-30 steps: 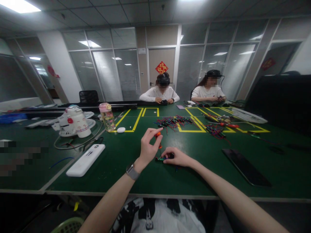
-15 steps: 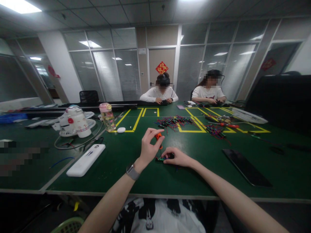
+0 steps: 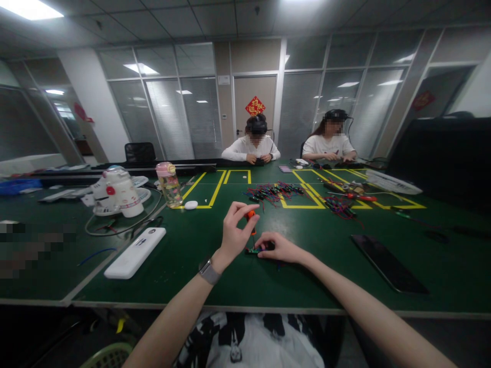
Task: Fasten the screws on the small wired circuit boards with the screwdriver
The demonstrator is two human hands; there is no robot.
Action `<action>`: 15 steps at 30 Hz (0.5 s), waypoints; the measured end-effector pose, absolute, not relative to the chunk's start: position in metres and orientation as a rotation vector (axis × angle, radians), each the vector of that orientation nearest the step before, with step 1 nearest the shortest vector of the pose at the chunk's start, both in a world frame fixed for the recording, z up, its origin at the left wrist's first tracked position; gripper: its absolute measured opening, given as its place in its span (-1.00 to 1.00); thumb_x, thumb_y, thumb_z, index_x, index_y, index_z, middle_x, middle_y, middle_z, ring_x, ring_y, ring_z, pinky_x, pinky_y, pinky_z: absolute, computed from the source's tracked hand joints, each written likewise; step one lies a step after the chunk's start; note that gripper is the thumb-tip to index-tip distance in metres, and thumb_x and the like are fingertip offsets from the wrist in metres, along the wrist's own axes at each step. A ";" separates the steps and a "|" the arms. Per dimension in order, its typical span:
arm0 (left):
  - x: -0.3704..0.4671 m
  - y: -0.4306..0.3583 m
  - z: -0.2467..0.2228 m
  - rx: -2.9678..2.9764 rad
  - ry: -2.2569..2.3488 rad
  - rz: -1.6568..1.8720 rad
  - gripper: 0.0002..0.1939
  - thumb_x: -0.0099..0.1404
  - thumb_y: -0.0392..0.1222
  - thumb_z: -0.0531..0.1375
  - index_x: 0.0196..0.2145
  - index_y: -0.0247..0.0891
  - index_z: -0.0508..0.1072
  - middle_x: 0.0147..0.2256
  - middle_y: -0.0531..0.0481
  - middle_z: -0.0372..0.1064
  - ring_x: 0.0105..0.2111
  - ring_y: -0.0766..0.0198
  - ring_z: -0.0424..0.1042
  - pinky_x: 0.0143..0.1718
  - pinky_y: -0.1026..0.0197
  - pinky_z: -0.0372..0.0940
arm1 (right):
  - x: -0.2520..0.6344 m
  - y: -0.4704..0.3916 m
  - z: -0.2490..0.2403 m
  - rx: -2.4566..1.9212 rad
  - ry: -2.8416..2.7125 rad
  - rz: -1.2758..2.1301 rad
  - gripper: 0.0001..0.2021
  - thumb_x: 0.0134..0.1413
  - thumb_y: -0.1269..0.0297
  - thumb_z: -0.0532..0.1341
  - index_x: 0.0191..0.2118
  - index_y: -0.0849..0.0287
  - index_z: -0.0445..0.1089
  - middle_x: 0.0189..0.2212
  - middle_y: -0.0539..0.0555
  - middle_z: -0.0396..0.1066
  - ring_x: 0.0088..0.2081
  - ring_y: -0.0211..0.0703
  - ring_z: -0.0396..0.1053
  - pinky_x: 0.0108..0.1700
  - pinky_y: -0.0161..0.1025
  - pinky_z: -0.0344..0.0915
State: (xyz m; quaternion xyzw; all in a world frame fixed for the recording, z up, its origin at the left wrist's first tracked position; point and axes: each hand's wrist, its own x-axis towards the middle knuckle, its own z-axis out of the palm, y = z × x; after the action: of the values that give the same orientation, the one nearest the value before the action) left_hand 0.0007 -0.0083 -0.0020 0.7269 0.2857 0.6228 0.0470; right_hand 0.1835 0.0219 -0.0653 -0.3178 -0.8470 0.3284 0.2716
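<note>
My left hand (image 3: 237,227) is closed around the orange handle of a small screwdriver (image 3: 251,215), held upright. Its thin shaft points down at a small green circuit board (image 3: 252,251) on the table. With thumb and fingers, my right hand (image 3: 276,247) pinches the board's right end against the green tabletop. Whether the tip sits in a screw is too small to tell. Beyond my hands lies a heap of small boards with red and blue wires (image 3: 274,192).
A white power bank (image 3: 135,253) lies to the left, a black phone (image 3: 389,263) to the right. Farther left stand a pink-lidded bottle (image 3: 169,185) and a white jug (image 3: 125,194). Another wire bundle (image 3: 340,206) is near a red-handled screwdriver (image 3: 362,198). Two people sit across the table.
My hands, the screwdriver and the board hold nearly the same positions; the orange handle looks slightly turned. Across the table, the person at right has shifted their hands.
</note>
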 end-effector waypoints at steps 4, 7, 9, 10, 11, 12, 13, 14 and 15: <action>-0.001 -0.008 -0.003 2.215 0.778 1.779 -0.66 0.43 -0.27 -0.02 0.07 -0.18 0.41 -0.07 -0.11 0.38 -0.05 0.23 0.37 -0.01 0.17 0.27 | 0.184 0.022 -0.065 -0.846 -2.279 0.891 -0.77 -0.06 0.23 0.36 -0.26 0.24 0.52 -0.47 -0.01 0.30 -0.42 -0.25 0.24 -0.33 -0.31 0.18; 0.000 -0.007 -0.003 2.196 0.774 1.783 -0.66 0.42 -0.27 0.00 0.09 -0.19 0.38 -0.06 -0.11 0.41 -0.05 0.22 0.38 0.00 0.15 0.26 | 0.184 0.022 -0.066 -0.842 -2.274 0.892 -0.77 -0.06 0.23 0.36 -0.26 0.24 0.52 -0.46 -0.01 0.30 -0.41 -0.25 0.24 -0.33 -0.31 0.18; 0.001 -0.008 -0.003 2.201 0.820 1.838 -0.71 0.39 -0.25 0.08 0.03 -0.19 0.43 -0.16 -0.07 0.40 -0.15 0.25 0.40 -0.09 0.20 0.29 | 0.184 0.023 -0.066 -0.846 -2.271 0.893 -0.77 -0.07 0.24 0.36 -0.26 0.24 0.52 -0.46 -0.01 0.31 -0.42 -0.25 0.24 -0.33 -0.31 0.18; 0.001 -0.008 -0.003 2.208 0.846 1.867 -0.74 0.36 -0.24 0.13 -0.01 -0.19 0.46 -0.21 -0.05 0.38 -0.20 0.27 0.38 -0.14 0.22 0.29 | 0.184 0.023 -0.067 -0.848 -2.269 0.894 -0.77 -0.07 0.24 0.36 -0.26 0.24 0.52 -0.47 -0.01 0.31 -0.42 -0.25 0.24 -0.34 -0.31 0.17; 0.001 -0.008 -0.002 2.212 0.869 1.892 -0.77 0.33 -0.23 0.17 -0.06 -0.19 0.48 -0.25 -0.02 0.34 -0.24 0.28 0.37 -0.17 0.23 0.29 | 0.184 0.023 -0.067 -0.848 -2.268 0.896 -0.77 -0.07 0.25 0.36 -0.26 0.24 0.52 -0.47 -0.01 0.31 -0.42 -0.25 0.24 -0.34 -0.32 0.17; 0.001 -0.008 -0.002 2.215 0.886 1.905 -0.79 0.32 -0.22 0.19 -0.09 -0.19 0.50 -0.27 -0.01 0.31 -0.26 0.29 0.35 -0.19 0.24 0.29 | 0.184 0.023 -0.068 -0.846 -2.267 0.899 -0.77 -0.07 0.25 0.37 -0.26 0.24 0.52 -0.47 -0.01 0.30 -0.42 -0.25 0.24 -0.34 -0.32 0.17; 0.001 -0.008 -0.002 2.218 0.893 1.904 -0.80 0.33 -0.21 0.18 -0.10 -0.18 0.50 -0.28 -0.01 0.29 -0.27 0.30 0.34 -0.19 0.25 0.28 | 0.184 0.023 -0.068 -0.845 -2.266 0.902 -0.77 -0.07 0.25 0.37 -0.26 0.24 0.52 -0.47 -0.01 0.30 -0.42 -0.25 0.24 -0.35 -0.32 0.17; 0.001 -0.008 -0.002 2.219 0.889 1.889 -0.79 0.35 -0.21 0.15 -0.09 -0.18 0.50 -0.26 -0.02 0.28 -0.25 0.29 0.34 -0.18 0.24 0.28 | 0.184 0.024 -0.068 -0.844 -2.264 0.905 -0.77 -0.07 0.25 0.37 -0.26 0.24 0.52 -0.47 -0.01 0.30 -0.42 -0.25 0.24 -0.35 -0.32 0.17; 0.001 -0.008 -0.003 2.219 0.876 1.863 -0.76 0.38 -0.21 0.10 -0.06 -0.17 0.49 -0.23 -0.03 0.29 -0.21 0.28 0.35 -0.15 0.23 0.28 | 0.184 0.024 -0.068 -0.844 -2.261 0.909 -0.77 -0.07 0.25 0.37 -0.25 0.24 0.52 -0.47 -0.01 0.31 -0.42 -0.25 0.24 -0.35 -0.32 0.18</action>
State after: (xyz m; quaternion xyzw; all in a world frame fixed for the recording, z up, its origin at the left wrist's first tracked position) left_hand 0.0009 -0.0082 -0.0027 0.7319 0.2890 0.6145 0.0572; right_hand 0.1841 0.0236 -0.0683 -0.3144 -0.8423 0.3387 0.2774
